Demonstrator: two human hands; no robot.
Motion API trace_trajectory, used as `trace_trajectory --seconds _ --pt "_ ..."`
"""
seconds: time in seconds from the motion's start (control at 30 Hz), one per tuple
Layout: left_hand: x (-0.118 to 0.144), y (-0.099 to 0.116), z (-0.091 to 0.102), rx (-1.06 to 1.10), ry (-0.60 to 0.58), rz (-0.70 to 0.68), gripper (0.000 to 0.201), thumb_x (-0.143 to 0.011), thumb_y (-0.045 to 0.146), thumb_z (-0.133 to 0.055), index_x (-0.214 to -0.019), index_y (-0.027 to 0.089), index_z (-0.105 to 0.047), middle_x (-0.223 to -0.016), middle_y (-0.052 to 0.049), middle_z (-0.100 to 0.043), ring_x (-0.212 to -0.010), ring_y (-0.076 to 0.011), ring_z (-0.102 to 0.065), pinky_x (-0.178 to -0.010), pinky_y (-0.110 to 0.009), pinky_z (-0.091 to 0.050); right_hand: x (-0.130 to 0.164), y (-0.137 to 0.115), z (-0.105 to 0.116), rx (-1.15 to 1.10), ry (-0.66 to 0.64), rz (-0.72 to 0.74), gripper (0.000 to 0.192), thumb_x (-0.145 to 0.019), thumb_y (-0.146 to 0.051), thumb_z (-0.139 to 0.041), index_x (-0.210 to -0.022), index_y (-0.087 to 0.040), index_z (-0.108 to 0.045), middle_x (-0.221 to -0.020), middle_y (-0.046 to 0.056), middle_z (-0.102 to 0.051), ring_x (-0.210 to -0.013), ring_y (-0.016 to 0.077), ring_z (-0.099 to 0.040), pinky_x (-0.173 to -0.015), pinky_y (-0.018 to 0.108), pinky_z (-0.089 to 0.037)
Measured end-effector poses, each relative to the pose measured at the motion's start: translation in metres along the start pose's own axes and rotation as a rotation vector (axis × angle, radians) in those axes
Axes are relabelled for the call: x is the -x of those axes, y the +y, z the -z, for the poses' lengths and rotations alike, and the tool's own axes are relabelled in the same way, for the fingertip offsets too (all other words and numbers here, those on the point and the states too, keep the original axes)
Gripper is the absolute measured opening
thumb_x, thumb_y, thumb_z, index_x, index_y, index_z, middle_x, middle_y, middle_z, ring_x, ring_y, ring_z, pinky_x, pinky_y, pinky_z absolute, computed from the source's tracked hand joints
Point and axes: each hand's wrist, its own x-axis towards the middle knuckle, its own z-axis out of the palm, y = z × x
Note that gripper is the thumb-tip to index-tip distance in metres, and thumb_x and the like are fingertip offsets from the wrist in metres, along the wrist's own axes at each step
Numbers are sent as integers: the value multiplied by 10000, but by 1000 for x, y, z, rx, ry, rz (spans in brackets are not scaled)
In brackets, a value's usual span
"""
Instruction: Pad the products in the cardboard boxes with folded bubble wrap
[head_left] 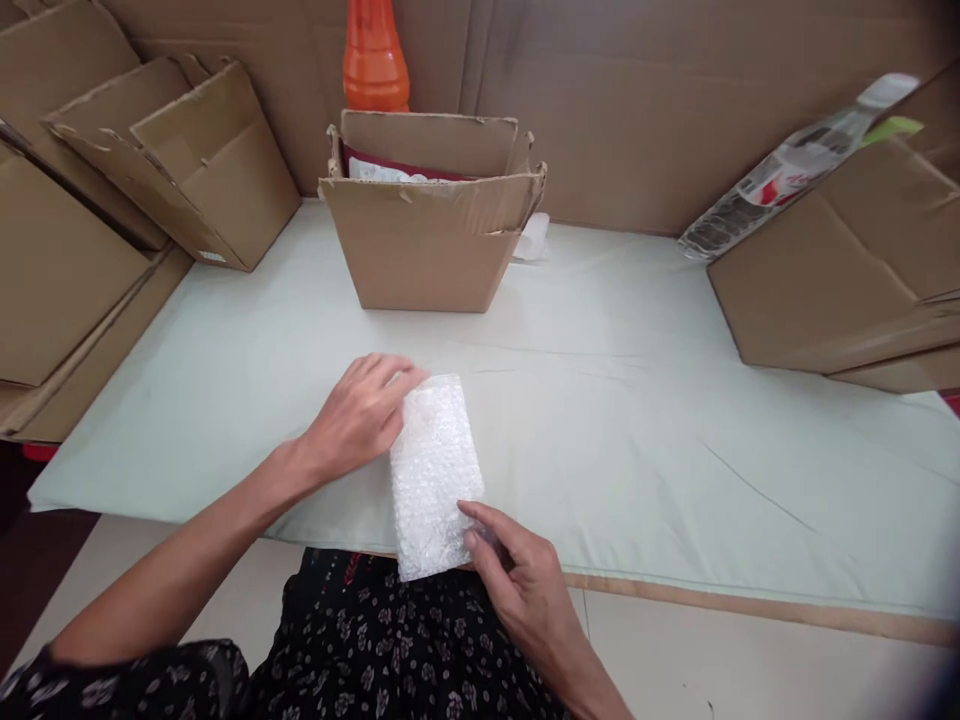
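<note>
A small parcel wrapped in white bubble wrap point(435, 470) lies on the pale green mat point(637, 400), its near end reaching past the mat's front edge. My left hand point(356, 415) rests on the parcel's far left side, fingers curled over its top corner. My right hand point(517, 575) pinches the parcel's near right corner between thumb and fingers. What is inside the wrap is hidden.
An open cardboard box point(431, 215) stands behind the parcel, with an orange bottle point(373, 55) behind it. Flattened cardboard boxes point(187, 160) lean at the left. More cardboard point(847, 270) and a clear plastic bottle point(787, 170) lie at the right.
</note>
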Motion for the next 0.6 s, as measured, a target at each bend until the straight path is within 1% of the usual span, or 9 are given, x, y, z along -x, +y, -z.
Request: trace_trajectory --seconds 0.03,0.13,0.17,0.23,0.3,0.37,0.47,0.53,0.6 --pt "20 8 4 56 19 -57 520 -843 -11 -448 -1313 167 -580 -1241 -126 -668 -1196 -278 -589 -1025 -486 -502 -2 -1 5 -22 -32 -47 347 -978 -392 -540 -1211 -227 -738 -1069 93 -762 -849 223 -719 -740 348 -603" --pt "79 39 7 184 -77 -138 636 -799 -35 -458 -1394 181 -525 -1414 -118 -609 -1392 -267 -480 -1184 -526 -410 -5 -2 13 -121 -123 -160 392 -962 -444 -554 -1228 -203 -711 -980 80 -754 -721 189 -692 -642 316 -579" --pt "94 49 3 199 -108 -145 646 -803 -16 -485 -1419 178 -508 -1464 -130 -575 -1430 -282 -446 -1209 -552 -379 -6 -2 13 -164 -133 -189 403 -956 -459 -560 -1225 -195 -703 -924 70 -744 -693 179 -680 -624 305 -569" --pt "113 67 -10 192 -100 -146 614 -839 35 -549 -1437 165 -500 -1481 -157 -562 -1443 -310 -437 -1215 -582 -364 -8 -2 12 -249 -129 -240 427 -941 -493 -579 -1207 -180 -695 -818 49 -710 -668 168 -666 -606 285 -556" --pt "118 77 -27 181 -6 -116 536 -879 56 -583 -1404 149 -532 -1382 -164 -637 -1381 -305 -510 -1186 -569 -401 -9 -3 13 -299 -125 -271 452 -927 -522 -596 -1193 -169 -693 -768 38 -683 -656 160 -656 -587 270 -542" --pt "114 81 -40 230 120 -41 434 -909 38 -569 -1328 151 -581 -1226 -132 -719 -1257 -265 -611 -1136 -520 -459 -9 -3 19 -287 -158 -241 464 -921 -530 -612 -1194 -164 -696 -732 27 -660 -642 150 -637 -578 259 -530" --pt "104 82 -46 390 253 118 334 -940 41 -543 -1232 180 -625 -1049 -73 -762 -1048 -200 -698 -1014 -421 -550 -7 -3 40 -175 -161 -65 439 -919 -482 -647 -1251 -197 -683 -780 22 -664 -670 137 -623 -603 249 -532" --pt "99 82 -42 458 275 225 297 -957 92 -552 -1227 188 -633 -1016 -66 -765 -978 -186 -714 -903 -354 -596 -9 -2 54 -40 -84 94 420 -907 -421 -688 -1284 -237 -666 -897 31 -691 -739 136 -633 -673 255 -556" --pt "95 81 -38 476 254 310 304 -961 132 -561 -1253 185 -628 -1036 -75 -767 -962 -185 -726 -819 -307 -615 -16 -2 61 120 -21 226 481 -879 -380 -733 -1333 -259 -631 -1084 60 -705 -883 163 -655 -782 288 -573"
